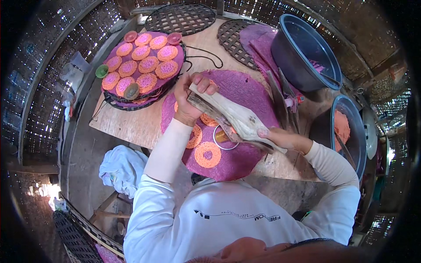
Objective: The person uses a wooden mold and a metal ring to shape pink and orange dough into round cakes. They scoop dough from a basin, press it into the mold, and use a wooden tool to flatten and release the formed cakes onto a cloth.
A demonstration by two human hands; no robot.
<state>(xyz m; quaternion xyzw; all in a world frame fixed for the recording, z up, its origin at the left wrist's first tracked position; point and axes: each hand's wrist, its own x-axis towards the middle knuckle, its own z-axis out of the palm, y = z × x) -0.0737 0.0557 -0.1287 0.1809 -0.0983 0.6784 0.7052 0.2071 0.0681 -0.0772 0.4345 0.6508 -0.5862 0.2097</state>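
Both hands grip a pale, worn wooden hand press (239, 115) made of two long pieces lying one over the other. My left hand (193, 94) wraps round its upper left end. Closed on its lower right end is my right hand (283, 139). A little orange paste shows at the press's underside. Below it, a thin white ring (216, 141) lies on a round purple mat (258, 94). Orange lacy rings of strands rest on that mat, one (207, 154) in full view near the front. Others are partly hidden by the press and my left arm.
At the left, a purple-covered round tray (151, 90) bears several orange discs with pink centres and small cups. Dark woven racks (180, 19) lie behind. A blue-grey basin (302, 48) and another basin (364, 153) with orange dough (342, 127) stand right. Pale blue cloth (123, 168) hangs front left.
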